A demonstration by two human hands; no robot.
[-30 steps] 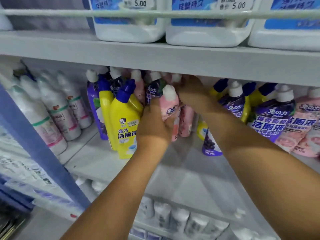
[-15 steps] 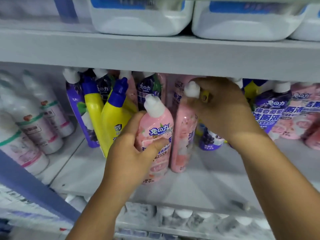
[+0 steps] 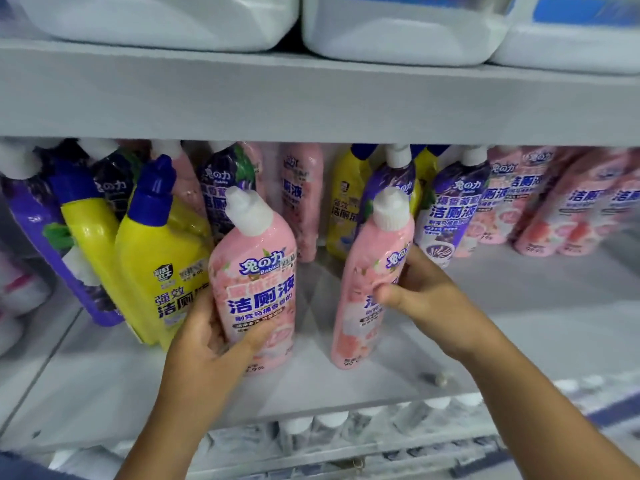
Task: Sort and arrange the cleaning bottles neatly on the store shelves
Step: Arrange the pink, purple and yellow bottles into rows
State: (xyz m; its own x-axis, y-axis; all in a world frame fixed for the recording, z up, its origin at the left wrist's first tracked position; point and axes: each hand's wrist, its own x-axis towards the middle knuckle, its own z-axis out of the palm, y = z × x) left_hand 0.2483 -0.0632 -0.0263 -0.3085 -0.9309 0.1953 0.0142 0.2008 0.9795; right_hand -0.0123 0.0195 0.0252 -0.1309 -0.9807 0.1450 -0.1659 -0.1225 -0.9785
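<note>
I have both hands on pink bottles at the near edge of the middle shelf (image 3: pixel 346 386). My left hand (image 3: pixel 211 344) has its grip wrapped round the lower body of the left pink bottle (image 3: pixel 256 282), thumb across the label front, fingers behind. My right hand (image 3: pixel 426 299) has its grip curled round the waist of the right pink bottle (image 3: pixel 367 285), which tilts a little to the left; whether its base sits flat on the shelf I cannot tell. Both stand well forward of the mixed rows behind, where yellow bottles (image 3: pixel 152 271) and purple bottles (image 3: pixel 450 209) are jumbled with more pink ones (image 3: pixel 561 209) far right. I judge this to be the sorting step: pulling the pinks out of the mix. Next I would carry both rightward to the pink group and set them upright, labels forward, without knocking the leaning neighbours.
</note>
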